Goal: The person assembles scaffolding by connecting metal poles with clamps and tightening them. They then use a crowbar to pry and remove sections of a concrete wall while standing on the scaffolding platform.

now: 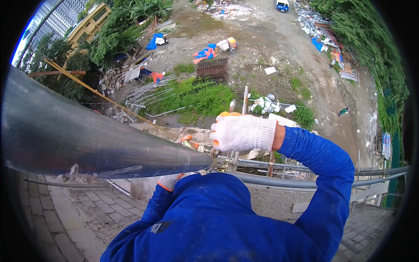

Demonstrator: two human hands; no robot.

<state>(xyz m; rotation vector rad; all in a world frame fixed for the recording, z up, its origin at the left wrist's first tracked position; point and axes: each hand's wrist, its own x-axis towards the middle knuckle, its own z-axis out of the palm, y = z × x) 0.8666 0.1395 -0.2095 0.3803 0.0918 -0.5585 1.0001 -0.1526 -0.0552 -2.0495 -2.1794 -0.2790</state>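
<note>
A thick grey metal pipe (104,131) runs from the left edge to a scaffold clamp (212,162) in front of my chest. My right hand (245,132), in a white knitted glove with orange coating, is closed just above and to the right of that clamp. What it grips is hidden under the fist. My left hand (167,181) wears a matching glove and is mostly behind the pipe. Orange-coated fingertips show over the pipe's far side, bent near the clamp fittings; what they hold is unclear. Both arms are in blue sleeves.
Horizontal scaffold pipes (279,180) run to the right along a ledge. A yellow rope (94,90) slants down toward the clamp. Far below lies a dirt yard with a mixer (227,44), loose metal tubes (150,96) and a blue-and-white vehicle (282,5). Paving (100,205) spreads at lower left.
</note>
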